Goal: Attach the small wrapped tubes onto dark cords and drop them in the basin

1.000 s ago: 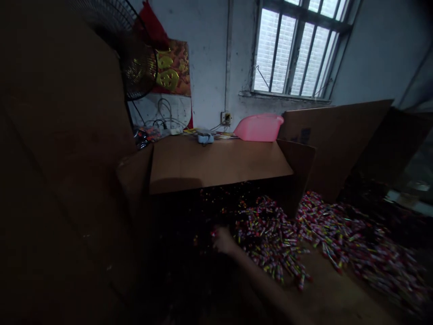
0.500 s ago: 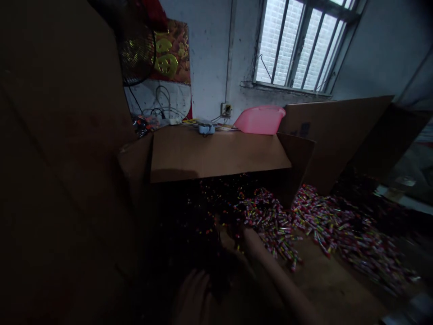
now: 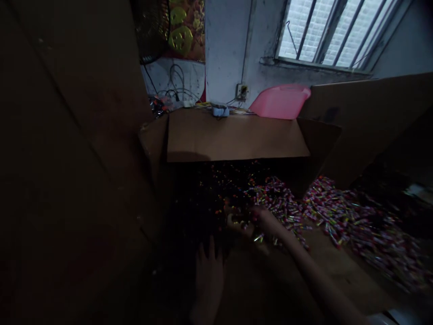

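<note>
Lying in Loose Piles Beside an Open Carton: Small Bright Pieces, Two Bare Hands Among Them

Lighting is poor; the inside of the carton is largely black and fine detail is lost.

Small tube-like pieces (image 3: 338,212), mainly red and pink with touches of yellow, lie heaped right of centre. The heap runs from the dark mouth of the cardboard carton (image 3: 237,140) out across a brown surface (image 3: 341,266) to the right. Scattered orange specks (image 3: 219,211) show within the dark area left of the heap.

Right grip (image 3: 265,220): at the near left edge of the heap, forearm entering from the lower right. Finger closure cannot be told, nor whether a piece is held.

Left grip (image 3: 210,266): lower and nearer the wearer, back of the hand uppermost, fingers spread apart and pointing away. What lies under the fingertips is too dark to tell.

Surroundings: a pink tub (image 3: 280,103) and a small pale-blue object (image 3: 220,111) stand just behind the carton's front-facing flap. A socket (image 3: 242,92) is fixed to the wall beyond; a barred window (image 3: 331,36) is at upper right. A fan (image 3: 150,31) partly covers a red-and-gold wall hanging (image 3: 187,34) at upper left.
</note>
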